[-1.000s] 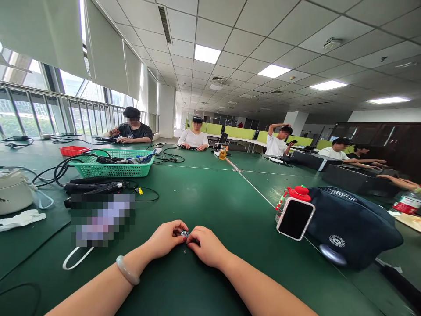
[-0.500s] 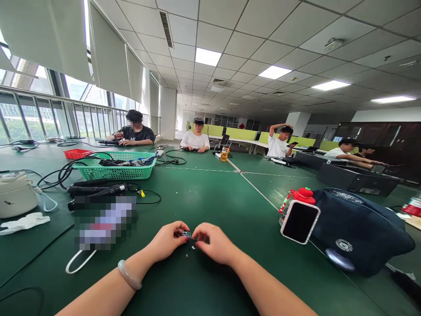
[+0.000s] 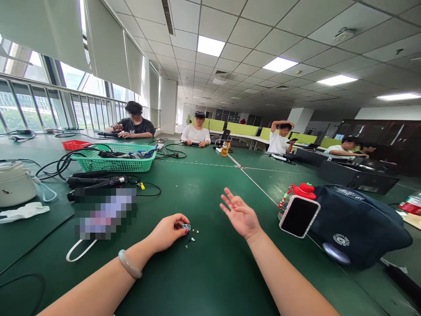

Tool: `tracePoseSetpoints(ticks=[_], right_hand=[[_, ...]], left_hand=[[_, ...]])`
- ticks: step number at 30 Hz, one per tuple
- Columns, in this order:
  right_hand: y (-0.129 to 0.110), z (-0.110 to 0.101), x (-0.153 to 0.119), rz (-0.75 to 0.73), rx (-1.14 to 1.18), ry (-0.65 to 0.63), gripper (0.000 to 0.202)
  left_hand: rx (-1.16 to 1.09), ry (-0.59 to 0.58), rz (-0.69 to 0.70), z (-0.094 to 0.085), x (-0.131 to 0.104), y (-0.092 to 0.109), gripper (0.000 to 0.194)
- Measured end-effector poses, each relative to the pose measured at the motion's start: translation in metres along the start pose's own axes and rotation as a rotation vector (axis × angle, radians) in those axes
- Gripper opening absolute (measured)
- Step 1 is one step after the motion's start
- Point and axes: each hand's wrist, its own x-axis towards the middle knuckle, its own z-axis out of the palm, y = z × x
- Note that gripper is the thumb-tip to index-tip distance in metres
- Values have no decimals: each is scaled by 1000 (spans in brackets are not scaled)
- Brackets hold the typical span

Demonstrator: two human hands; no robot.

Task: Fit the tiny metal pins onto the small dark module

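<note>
Between the thumb and fingers of my left hand is a small blue-grey piece that looks like a circuit board; its exact kind is too small to make out. My right hand is raised to the right, palm showing, fingers spread with nothing in them. Just right of the held piece lies a small pale rectangular part. A tiny white part and a small brownish bit rest on the green tabletop below it.
On the left are a green basket of cables, black devices, a pixelated pouch and a white pot. To the right, a phone leans on a red-capped bottle beside a dark bag. Several people sit farther off.
My right hand has left the small piece and moved right and up, its fingers opening. A pale rectangular part now shows on the table beside my left hand, which still holds the piece.
</note>
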Motion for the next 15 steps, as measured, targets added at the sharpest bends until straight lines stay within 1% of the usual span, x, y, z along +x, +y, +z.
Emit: tracePoseSetpoints(ticks=[2, 4, 7, 15], right_hand=[[20, -4, 2, 168, -32, 0, 16], [35, -8, 4, 245, -83, 12, 16], [43, -11, 5, 248, -109, 20, 16], [40, -9, 3, 192, -193, -14, 15]], left_hand=[[6, -2, 2, 0, 0, 0, 29], [7, 0, 8, 0, 0, 0, 29], [5, 6, 9, 0, -2, 1, 30], [15, 5, 27, -1, -3, -1, 31]])
